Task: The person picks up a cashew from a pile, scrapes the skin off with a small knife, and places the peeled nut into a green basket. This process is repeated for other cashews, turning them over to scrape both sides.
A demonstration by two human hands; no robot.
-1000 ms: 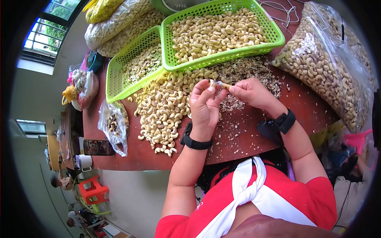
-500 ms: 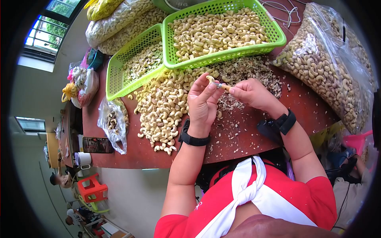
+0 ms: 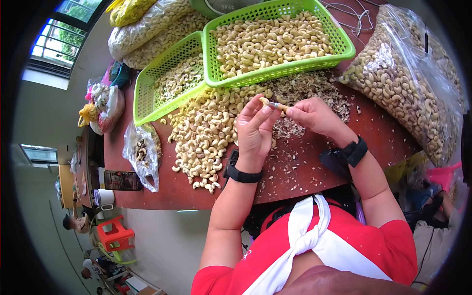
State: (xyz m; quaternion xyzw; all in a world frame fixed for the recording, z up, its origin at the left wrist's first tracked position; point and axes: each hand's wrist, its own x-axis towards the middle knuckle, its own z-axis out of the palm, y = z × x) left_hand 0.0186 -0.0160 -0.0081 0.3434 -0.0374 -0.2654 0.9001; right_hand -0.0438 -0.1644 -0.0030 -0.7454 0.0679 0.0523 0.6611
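Note:
My left hand (image 3: 254, 129) pinches a pale cashew (image 3: 264, 102) between thumb and fingertips, above the table. My right hand (image 3: 314, 117) grips a small knife (image 3: 281, 106) by its light wooden handle, its short metal blade against the nut. Left of and behind my left hand lies a loose pile of cashews (image 3: 199, 142) on the red table. Brown skin flakes (image 3: 319, 88) are heaped behind my right hand, with crumbs scattered towards the table's front edge.
Two green baskets (image 3: 283, 67) (image 3: 142, 98) of cashews stand at the back. A large clear bag of cashews (image 3: 403, 83) lies at the right. On the left are a small plastic bag (image 3: 142, 155), a phone (image 3: 122, 180) and a white mug (image 3: 103, 197). People sit in the background.
The cashew has turned in my left fingertips, and the blade now lies closer along it. Both hands stay in nearly the same place.

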